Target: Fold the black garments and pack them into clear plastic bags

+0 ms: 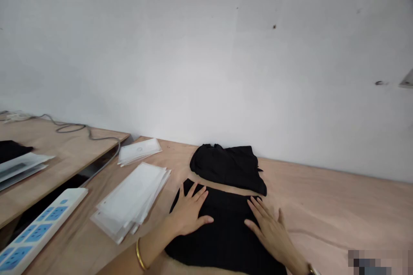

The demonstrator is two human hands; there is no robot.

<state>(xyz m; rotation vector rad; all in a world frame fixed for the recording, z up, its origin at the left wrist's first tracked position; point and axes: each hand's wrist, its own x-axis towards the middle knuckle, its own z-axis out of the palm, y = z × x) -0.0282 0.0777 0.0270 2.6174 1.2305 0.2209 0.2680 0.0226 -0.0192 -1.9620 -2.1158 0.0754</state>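
A black piece of clothing point(226, 232) lies spread on the wooden table in front of me; its exact kind does not show. My left hand point(189, 210) rests flat on its upper left part, fingers spread and thumb pointing right. On the upper right edge lies my right hand point(266, 225), palm down with its fingers stretched out. Just beyond, close to the wall, sits a second black garment point(227, 165), loosely folded and a bit crumpled. Neither hand grips anything.
Left of the garment lie a stack of frosted plastic bags point(132, 197) and a smaller stack point(139, 150). A white power strip point(41, 230) with blue sockets sits at the lower left. A grey cable point(106, 138) crosses the gap between two tables. A white wall point(206, 60) stands behind.
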